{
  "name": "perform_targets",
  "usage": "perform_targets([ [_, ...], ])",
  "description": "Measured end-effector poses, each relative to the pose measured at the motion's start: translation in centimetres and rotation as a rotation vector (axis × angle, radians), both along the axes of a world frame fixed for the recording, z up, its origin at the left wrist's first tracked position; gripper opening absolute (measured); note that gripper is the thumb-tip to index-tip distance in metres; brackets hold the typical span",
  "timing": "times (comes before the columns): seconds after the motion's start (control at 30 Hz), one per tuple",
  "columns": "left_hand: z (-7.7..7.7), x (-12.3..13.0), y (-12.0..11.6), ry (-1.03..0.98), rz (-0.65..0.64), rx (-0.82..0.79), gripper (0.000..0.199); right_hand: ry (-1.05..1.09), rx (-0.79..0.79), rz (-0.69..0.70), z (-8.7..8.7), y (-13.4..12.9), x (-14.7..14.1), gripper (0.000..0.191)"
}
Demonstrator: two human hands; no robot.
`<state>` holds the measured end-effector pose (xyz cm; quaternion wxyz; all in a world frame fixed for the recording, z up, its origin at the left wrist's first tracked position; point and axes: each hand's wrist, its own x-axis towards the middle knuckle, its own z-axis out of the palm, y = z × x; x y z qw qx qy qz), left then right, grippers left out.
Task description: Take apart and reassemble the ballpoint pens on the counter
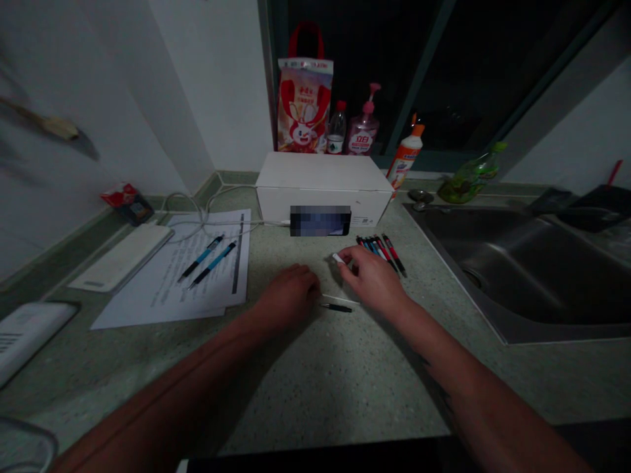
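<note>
My forearms are reaching forward over a speckled green countertop [296,387]. My left hand [288,295] is resting on the counter with its fingers curled down, and I cannot tell whether it is gripping anything. Just beside its fingertips, a thin white rod [340,299] and a short black pen part [336,307] are lying side by side, between my 2 hands. My right hand [372,279] is hovering just beyond them, with its thumb and fingers coming together and clamped on a small white piece [338,258].

Just past my right hand, a bundle of red and blue pens [382,255] is lying in a fan. To the left, 2 blue pens [207,261] are lying on a stack of printed papers [207,276], beside a white pad [121,257]. A white device [29,335] is sitting at the near left edge. To the right, a steel sink [493,263] is sunk into the counter.

Farther on, a blurred phone [320,221] is leaning against a white box [323,187], with a white cable [207,210] trailing left. Behind the box, a red-handled bag [304,105], a water bottle [336,128] and a pink pump bottle [362,125] are standing along the window.
</note>
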<state>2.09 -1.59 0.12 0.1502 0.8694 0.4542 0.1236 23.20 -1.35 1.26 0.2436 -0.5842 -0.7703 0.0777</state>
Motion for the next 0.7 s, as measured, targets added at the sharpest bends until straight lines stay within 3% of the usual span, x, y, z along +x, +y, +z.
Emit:
perform_targets([
  [0.13, -0.3, -0.1, 0.3, -0.004, 0.058, 0.029, 0.02, -0.075, 0.035, -0.052, 0.2, 0.2, 0.5, 0.012],
  [0.33, -0.1, -0.6, 0.7, -0.203, 0.165, 0.083, 0.023, -0.148, 0.081, -0.1, 0.3, 0.9, 1.7, 0.015],
  [0.5, 0.8, -1.0, 0.8, -0.303, 0.234, 0.196, 0.034, -0.177, 0.083, -0.082, 0.6, 0.8, 1.7, 0.018],
  [0.7, 1.2, -1.1, 0.8, -0.306, 0.296, 0.204, 0.036, -0.176, 0.093, -0.035, 0.7, 0.3, 1.1, 0.018],
])
